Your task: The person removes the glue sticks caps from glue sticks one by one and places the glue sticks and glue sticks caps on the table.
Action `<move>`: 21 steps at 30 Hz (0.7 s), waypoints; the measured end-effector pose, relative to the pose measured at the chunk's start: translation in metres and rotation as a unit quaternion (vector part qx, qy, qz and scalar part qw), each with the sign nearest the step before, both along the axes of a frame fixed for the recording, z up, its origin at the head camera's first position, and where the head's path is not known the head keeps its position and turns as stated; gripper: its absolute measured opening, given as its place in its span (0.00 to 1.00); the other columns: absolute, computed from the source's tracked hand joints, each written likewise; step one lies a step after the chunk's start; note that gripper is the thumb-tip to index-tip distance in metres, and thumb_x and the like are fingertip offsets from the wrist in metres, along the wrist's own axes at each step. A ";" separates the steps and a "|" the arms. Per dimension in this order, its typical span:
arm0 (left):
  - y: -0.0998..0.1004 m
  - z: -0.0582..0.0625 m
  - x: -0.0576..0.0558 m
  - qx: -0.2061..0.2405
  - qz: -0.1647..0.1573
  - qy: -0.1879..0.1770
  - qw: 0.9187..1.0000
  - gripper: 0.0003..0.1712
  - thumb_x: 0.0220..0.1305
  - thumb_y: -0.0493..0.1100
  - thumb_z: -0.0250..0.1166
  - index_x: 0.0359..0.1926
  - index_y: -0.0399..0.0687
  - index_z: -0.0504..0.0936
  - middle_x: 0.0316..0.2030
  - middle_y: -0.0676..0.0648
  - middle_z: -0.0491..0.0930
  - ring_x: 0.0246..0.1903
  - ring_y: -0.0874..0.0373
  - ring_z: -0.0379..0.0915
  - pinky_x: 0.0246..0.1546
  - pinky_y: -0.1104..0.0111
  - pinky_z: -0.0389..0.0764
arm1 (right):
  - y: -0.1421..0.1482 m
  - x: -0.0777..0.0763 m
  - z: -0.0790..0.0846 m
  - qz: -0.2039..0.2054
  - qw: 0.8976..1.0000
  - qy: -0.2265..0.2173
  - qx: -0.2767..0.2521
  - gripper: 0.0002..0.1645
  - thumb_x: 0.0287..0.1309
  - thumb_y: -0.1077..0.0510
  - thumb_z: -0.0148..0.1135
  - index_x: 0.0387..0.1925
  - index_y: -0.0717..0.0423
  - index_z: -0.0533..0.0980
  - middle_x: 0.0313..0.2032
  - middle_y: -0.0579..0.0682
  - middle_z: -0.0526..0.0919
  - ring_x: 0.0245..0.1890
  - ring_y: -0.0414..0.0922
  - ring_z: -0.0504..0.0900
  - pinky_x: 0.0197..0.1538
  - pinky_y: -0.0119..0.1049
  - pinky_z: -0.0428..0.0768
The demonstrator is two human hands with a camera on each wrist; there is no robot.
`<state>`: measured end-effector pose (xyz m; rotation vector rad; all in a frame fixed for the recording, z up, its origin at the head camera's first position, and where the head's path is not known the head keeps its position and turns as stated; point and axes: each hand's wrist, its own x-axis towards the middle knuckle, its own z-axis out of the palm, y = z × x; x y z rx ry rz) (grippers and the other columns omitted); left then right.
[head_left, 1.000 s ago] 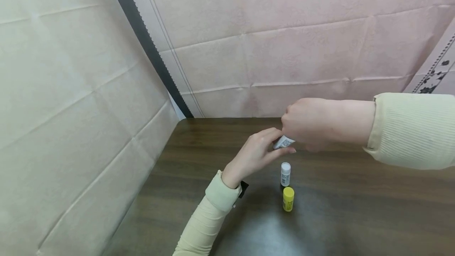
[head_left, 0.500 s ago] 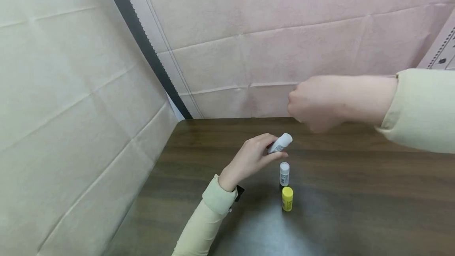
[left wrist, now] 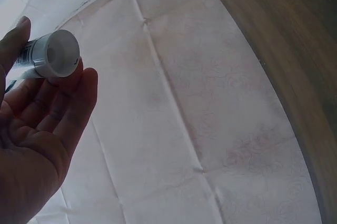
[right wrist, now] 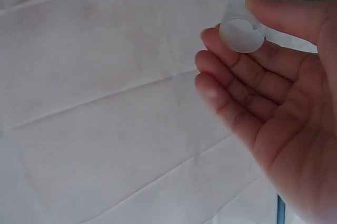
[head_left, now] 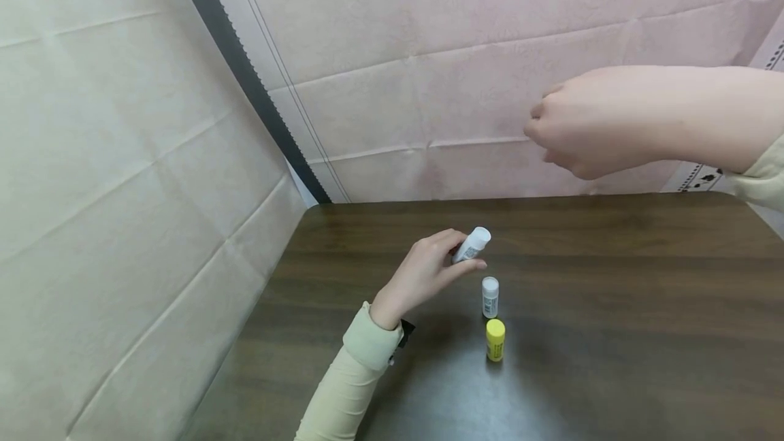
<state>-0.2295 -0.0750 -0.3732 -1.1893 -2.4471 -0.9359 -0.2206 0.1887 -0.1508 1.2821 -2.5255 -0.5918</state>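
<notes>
My left hand [head_left: 419,271] grips a white glue stick [head_left: 471,243] with a printed label, tilted above the table. In the left wrist view the round white end of this glue stick [left wrist: 63,52] faces the camera, with the thumb on one side and the fingers on the other. Raised at the far right, my right hand [head_left: 612,121] has its back to the head camera, which hides what it holds. The right wrist view shows it pinching a small translucent white cap [right wrist: 242,34] between thumb and fingers.
A second white glue stick [head_left: 490,297] stands upright on the dark wood table [head_left: 612,278]. Just in front of it stands a yellow glue stick [head_left: 495,340]. Pale creased sheets hang behind [head_left: 478,87] and to the left [head_left: 122,189].
My right hand has pulled away from the glue stick, moving up and to the right with the cap. My left hand has drifted slightly left, still holding the glue stick.
</notes>
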 end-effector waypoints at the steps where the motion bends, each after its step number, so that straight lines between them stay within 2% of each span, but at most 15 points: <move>1: -0.001 0.000 0.000 0.000 0.001 -0.001 1.000 0.14 0.63 0.51 0.72 0.42 0.50 0.81 0.34 0.57 0.76 0.32 0.63 0.71 0.32 0.75 0.73 | 0.004 0.000 0.000 0.002 1.000 0.004 -0.009 0.11 0.53 0.58 0.72 0.28 0.58 0.76 0.24 0.46 0.75 0.26 0.49 0.77 0.31 0.50 0.81; 6: -0.004 -0.001 0.001 -0.001 0.010 -0.004 1.000 0.14 0.63 0.51 0.72 0.42 0.50 0.81 0.34 0.57 0.76 0.32 0.64 0.71 0.33 0.75 0.73 | 0.022 -0.003 0.002 0.031 0.996 0.021 -0.081 0.14 0.50 0.59 0.74 0.33 0.58 0.75 0.26 0.45 0.75 0.28 0.49 0.76 0.32 0.53 0.78; 11: -0.008 -0.002 0.001 0.001 0.017 -0.006 1.000 0.14 0.62 0.49 0.74 0.42 0.49 0.81 0.34 0.57 0.77 0.33 0.64 0.70 0.33 0.75 0.73 | 0.041 -0.003 0.004 0.093 0.982 0.045 -0.158 0.19 0.45 0.61 0.76 0.39 0.56 0.77 0.29 0.43 0.80 0.26 0.45 0.78 0.30 0.50 0.79; 13: -0.009 -0.003 0.001 0.002 0.020 -0.006 1.000 0.14 0.61 0.49 0.74 0.42 0.49 0.81 0.34 0.57 0.77 0.32 0.65 0.70 0.33 0.74 0.73 | 0.049 -0.001 0.003 0.106 0.976 0.057 -0.180 0.19 0.45 0.60 0.75 0.41 0.54 0.78 0.31 0.43 0.82 0.26 0.44 0.79 0.29 0.49 0.79; 18: -0.010 -0.003 0.001 -0.004 0.023 -0.009 1.000 0.16 0.62 0.50 0.73 0.44 0.48 0.81 0.34 0.56 0.77 0.32 0.64 0.70 0.32 0.74 0.73 | 0.068 0.001 0.000 0.095 0.965 0.076 -0.232 0.18 0.50 0.54 0.75 0.42 0.50 0.79 0.35 0.46 0.85 0.27 0.40 0.76 0.28 0.37 0.75; 20: -0.010 -0.003 0.002 -0.006 0.023 -0.013 1.000 0.16 0.62 0.51 0.73 0.44 0.48 0.82 0.35 0.56 0.77 0.33 0.64 0.70 0.33 0.74 0.74 | 0.076 0.001 -0.002 0.082 0.959 0.078 -0.261 0.19 0.49 0.51 0.76 0.43 0.49 0.80 0.36 0.47 0.86 0.32 0.29 0.76 0.30 0.33 0.72; 21: -0.011 -0.003 0.002 -0.007 0.023 -0.016 1.000 0.16 0.62 0.52 0.73 0.44 0.48 0.82 0.35 0.56 0.77 0.33 0.64 0.70 0.33 0.74 0.74 | 0.080 0.001 -0.003 0.083 0.954 0.081 -0.276 0.19 0.52 0.47 0.75 0.42 0.49 0.81 0.36 0.44 0.86 0.35 0.24 0.75 0.30 0.32 0.71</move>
